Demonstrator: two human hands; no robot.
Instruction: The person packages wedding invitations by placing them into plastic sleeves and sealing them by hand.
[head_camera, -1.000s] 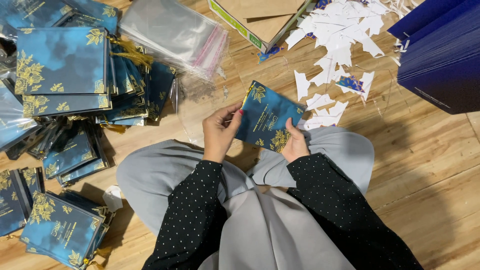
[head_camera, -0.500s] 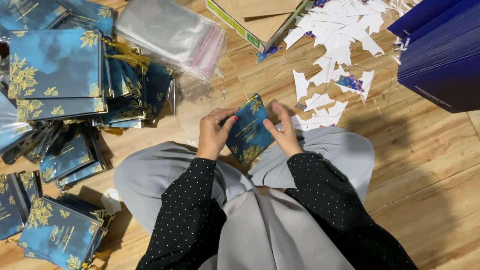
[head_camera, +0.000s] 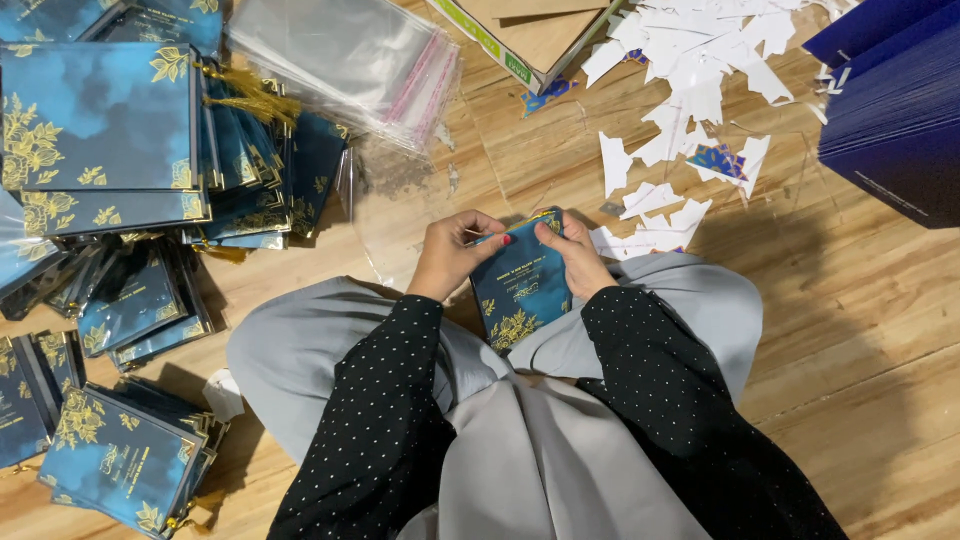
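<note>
- Holding a blue card with gold floral print upright over the lap, between the knees of the grey trousers.
- Left hand closed on the card's upper left corner, thumb and fingers pinching the top edge; right hand curled over the upper right corner, gripping that side.
- Judging the step as working at the card's top edge, perhaps slipping it into or squaring it in a clear sleeve; not possible to tell whether a sleeve is already around it.
- Doing it well probably means keeping both pinches near the corners, holding the top edge level, and pressing lightly so the card does not bend.
- Keeping fingertips off the gold print, to avoid smudging, seems sensible.
- Lying left of the card: stacks of matching blue and gold cards, some with gold tassels.
- Lying beyond the card, up and left: a pile of clear plastic sleeves, near enough to reach.
- Lying beyond the card, up and right: white paper scraps scattered over the wooden floor, and an open cardboard box.
- Standing far right of the card: a tall stack of dark blue covers.
- Lying low and left of the card, beside the left knee: more blue cards.
</note>
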